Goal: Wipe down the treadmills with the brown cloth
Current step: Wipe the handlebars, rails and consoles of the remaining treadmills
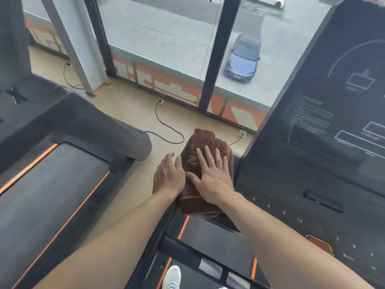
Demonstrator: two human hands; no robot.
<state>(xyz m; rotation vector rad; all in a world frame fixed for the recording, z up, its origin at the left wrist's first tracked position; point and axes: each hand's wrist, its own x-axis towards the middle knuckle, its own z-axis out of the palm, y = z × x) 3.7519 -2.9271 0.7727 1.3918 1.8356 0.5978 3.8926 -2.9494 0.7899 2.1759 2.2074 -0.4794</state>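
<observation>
A folded brown cloth (205,142) lies over the left handrail of the treadmill I stand on, beside its dark console (325,126). My right hand (210,176) presses flat on the cloth with fingers spread. My left hand (168,176) rests against the cloth's left edge, fingers curled over the rail's side. A second treadmill (62,159) with orange belt stripes stands to the left.
Tall windows (166,38) with black frames run along the front. Black power cables (168,126) snake over the wooden floor to wall sockets. A grey pillar (79,49) stands at the left. My white shoe (171,276) is on the belt below.
</observation>
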